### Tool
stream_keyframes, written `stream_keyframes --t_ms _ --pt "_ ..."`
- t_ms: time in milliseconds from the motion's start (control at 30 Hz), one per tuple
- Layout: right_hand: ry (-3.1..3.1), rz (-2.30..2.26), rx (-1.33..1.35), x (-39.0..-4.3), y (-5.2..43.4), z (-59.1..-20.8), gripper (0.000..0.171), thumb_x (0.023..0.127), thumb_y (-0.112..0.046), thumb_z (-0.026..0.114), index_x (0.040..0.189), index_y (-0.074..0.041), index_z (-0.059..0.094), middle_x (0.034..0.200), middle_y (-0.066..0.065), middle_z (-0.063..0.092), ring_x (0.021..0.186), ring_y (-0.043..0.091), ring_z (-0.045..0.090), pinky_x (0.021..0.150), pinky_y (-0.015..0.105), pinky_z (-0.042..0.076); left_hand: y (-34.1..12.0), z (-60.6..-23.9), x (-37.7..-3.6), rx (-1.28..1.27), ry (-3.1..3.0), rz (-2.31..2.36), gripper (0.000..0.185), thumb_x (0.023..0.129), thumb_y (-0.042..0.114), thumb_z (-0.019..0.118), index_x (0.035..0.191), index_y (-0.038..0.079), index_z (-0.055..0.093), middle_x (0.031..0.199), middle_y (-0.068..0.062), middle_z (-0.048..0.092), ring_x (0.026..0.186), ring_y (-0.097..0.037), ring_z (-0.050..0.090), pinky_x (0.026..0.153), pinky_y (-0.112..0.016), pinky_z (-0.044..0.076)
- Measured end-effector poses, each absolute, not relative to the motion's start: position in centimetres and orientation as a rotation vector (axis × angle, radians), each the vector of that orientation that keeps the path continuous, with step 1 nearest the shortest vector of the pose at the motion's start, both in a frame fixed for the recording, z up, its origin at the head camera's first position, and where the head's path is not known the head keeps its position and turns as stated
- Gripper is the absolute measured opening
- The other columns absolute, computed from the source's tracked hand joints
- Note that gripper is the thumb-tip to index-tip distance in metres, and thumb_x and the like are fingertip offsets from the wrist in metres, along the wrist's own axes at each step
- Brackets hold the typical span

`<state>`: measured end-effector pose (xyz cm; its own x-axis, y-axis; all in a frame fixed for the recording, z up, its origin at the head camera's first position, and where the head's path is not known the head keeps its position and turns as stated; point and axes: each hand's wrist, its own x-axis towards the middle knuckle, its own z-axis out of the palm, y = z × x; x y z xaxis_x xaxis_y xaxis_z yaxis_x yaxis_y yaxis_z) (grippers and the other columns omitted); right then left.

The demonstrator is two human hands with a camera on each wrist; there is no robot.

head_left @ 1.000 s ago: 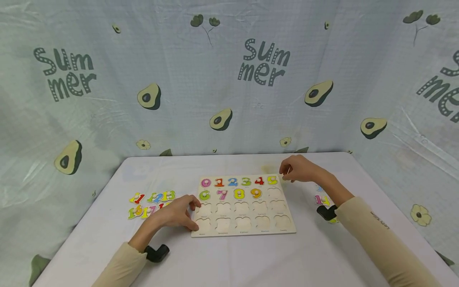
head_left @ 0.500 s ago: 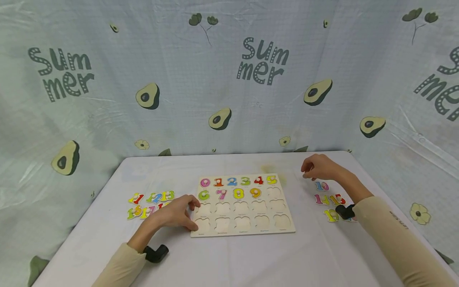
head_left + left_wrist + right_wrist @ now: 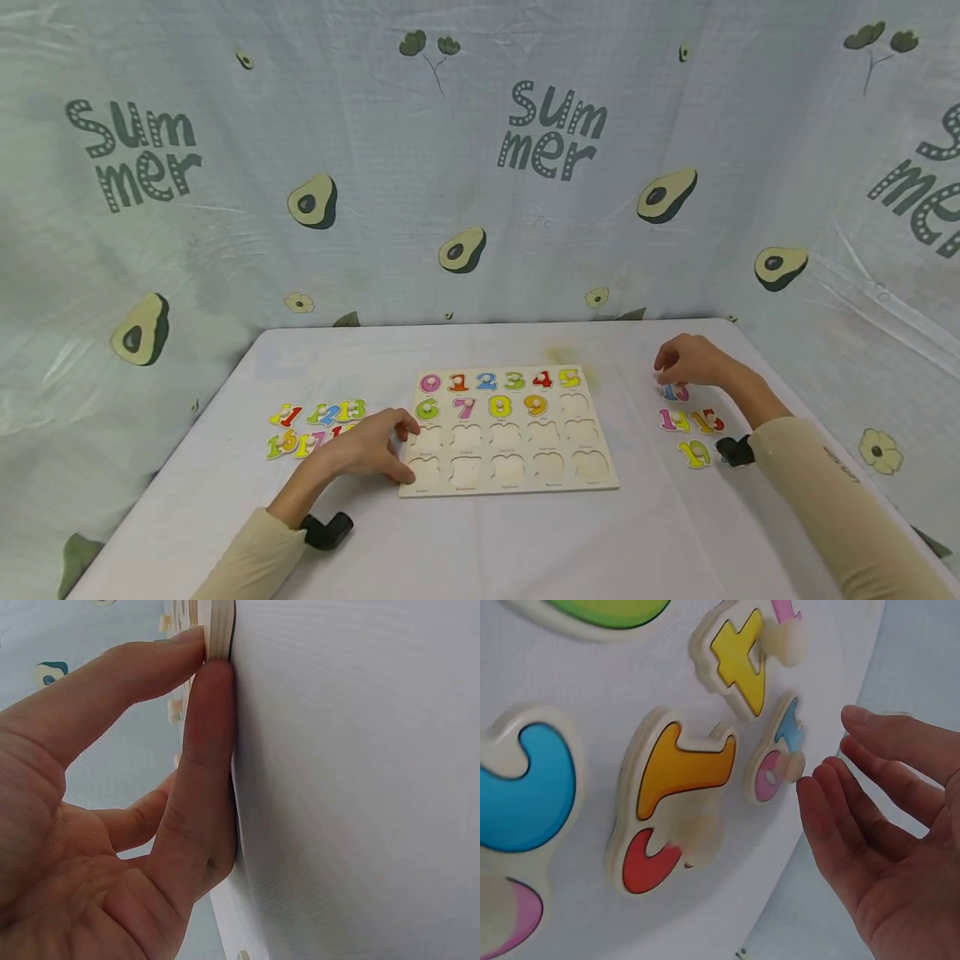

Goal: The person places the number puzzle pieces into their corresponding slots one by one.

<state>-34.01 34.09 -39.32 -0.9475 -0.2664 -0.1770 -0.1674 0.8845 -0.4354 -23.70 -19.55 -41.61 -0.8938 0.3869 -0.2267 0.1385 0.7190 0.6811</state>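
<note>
A wooden number puzzle board (image 3: 480,493) lies mid-table, with 0 to 9 in its upper rows and bare recesses below. My left hand (image 3: 371,446) holds the board's left edge. In the left wrist view my thumb touches its face and a finger (image 3: 210,712) lies against the side. My right hand (image 3: 693,362) hovers at the number 10 piece (image 3: 677,392), blue and pink with a round knob. The right wrist view shows the thumb apart from the fingers (image 3: 832,817), close to the knob (image 3: 792,766), with nothing held.
Near the right hand lie the 14 piece (image 3: 674,421), the 15 piece (image 3: 707,421), the 19 piece (image 3: 695,454) and another partly hidden by the wrist camera (image 3: 735,451). More pieces, including the 13 piece (image 3: 352,409), lie left of the board. A printed curtain (image 3: 525,250) stands behind the table.
My right hand has moved right, from the board's upper right corner to the 10 piece, and lowered. The left hand and the board have stayed in place.
</note>
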Motion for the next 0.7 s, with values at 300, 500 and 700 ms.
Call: stream_keyframes --t_ms 300,500,700 --pt "2.813 -0.541 -0.304 -33.6 34.8 -39.7 0.018 0.089 -0.014 0.075 0.101 -0.001 0.071 0.090 0.009 0.070 0.079 0.021 0.061 0.076 0.036 0.058 -19.5 -41.6 -23.7 0.403 2.568 0.988 0.058 0.072 0.012 0.093 0.121 0.007 0.061 0.108 -0.007 0.056 0.075 -0.019 0.056 0.068 -0.031 0.046" --pt "2.777 -0.579 -0.276 -33.6 35.1 -40.0 0.014 0.088 -0.012 0.074 0.096 -0.001 0.069 0.088 0.009 0.069 0.074 0.019 0.061 0.072 0.032 0.058 -19.6 -41.7 -23.8 0.402 2.569 0.990 0.058 0.072 0.013 0.093 0.121 0.008 0.061 0.109 -0.007 0.056 0.075 -0.019 0.056 0.068 -0.031 0.047" --pt "2.738 -0.585 -0.254 -33.7 35.3 -40.3 0.014 0.085 -0.010 0.076 0.093 -0.001 0.068 0.087 0.009 0.068 0.075 0.019 0.061 0.071 0.028 0.057 -19.6 -41.7 -23.8 0.404 2.564 0.997 0.058 0.073 0.012 0.093 0.121 0.007 0.061 0.109 -0.008 0.056 0.074 -0.019 0.056 0.068 -0.031 0.047"
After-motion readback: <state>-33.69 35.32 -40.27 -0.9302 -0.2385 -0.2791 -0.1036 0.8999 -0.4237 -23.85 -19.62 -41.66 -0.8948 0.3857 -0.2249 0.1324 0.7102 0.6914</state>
